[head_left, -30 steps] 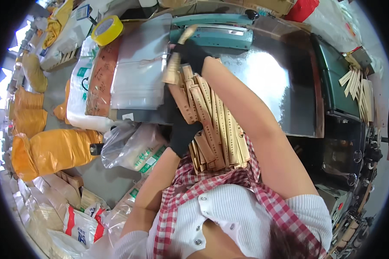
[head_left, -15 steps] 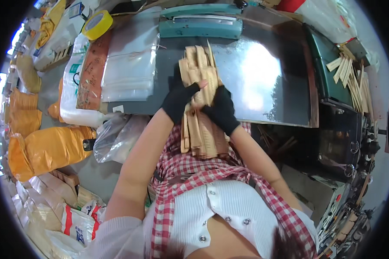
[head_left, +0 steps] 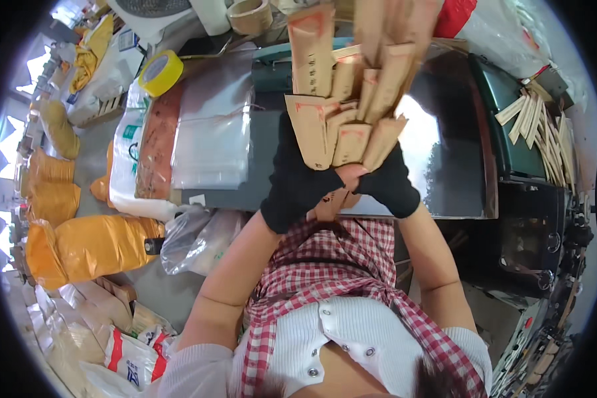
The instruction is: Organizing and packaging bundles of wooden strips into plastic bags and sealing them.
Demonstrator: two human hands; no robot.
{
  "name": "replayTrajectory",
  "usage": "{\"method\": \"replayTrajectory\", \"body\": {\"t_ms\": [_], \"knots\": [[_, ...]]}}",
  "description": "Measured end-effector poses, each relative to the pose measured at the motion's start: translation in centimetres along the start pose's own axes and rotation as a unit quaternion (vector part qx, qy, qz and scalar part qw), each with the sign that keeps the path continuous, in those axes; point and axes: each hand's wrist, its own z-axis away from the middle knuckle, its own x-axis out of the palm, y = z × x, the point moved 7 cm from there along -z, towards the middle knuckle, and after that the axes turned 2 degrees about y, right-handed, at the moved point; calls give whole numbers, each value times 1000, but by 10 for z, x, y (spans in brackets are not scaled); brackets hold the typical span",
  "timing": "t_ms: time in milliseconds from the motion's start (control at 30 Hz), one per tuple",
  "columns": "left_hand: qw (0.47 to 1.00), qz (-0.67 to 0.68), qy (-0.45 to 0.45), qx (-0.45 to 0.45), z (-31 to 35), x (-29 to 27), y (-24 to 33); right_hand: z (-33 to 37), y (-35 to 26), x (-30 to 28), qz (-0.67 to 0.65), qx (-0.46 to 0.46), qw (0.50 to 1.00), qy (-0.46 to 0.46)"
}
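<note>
A thick bundle of long, narrow brown paper packets (head_left: 351,144) with red and black print stands up from my hands, fanned out at uneven heights. My left hand (head_left: 303,189), in a black fingerless glove, is closed round its lower left side. On the right side my right hand (head_left: 388,182), gloved the same way, grips the bundle too, and the thumbs meet in front. The packets' lower ends poke out below my hands, over the table's near edge. What the packets contain is hidden, and their top ends are blurred.
Beneath the bundle is a dark tabletop (head_left: 458,139) with clear plastic bags (head_left: 212,126) on its left. A yellow tape roll (head_left: 160,73) lies at far left. Loose pale sticks (head_left: 542,136) rest on a dark green surface at right. Orange parcels (head_left: 99,249) lie lower left.
The bundle has been raised off my lap and tilted up toward me, its top ends spreading apart. My hands have shifted to its lower part.
</note>
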Motion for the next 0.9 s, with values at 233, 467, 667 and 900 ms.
{"method": "replayTrajectory", "body": {"t_ms": [233,467,667,900], "knots": [[972,186,-123,80,-27,11,12,-31,-48,-7,-51,-236,968,-68],[997,39,-59,21,-54,8,-29,-53,-19,3,105,-214,971,-26],[955,287,-52,-46,-61,13,-17,-63,-19,8,-299,117,945,-59],[952,270,-35,-141,-39,-11,14,-45,-73,23,108,-260,959,-41]]}}
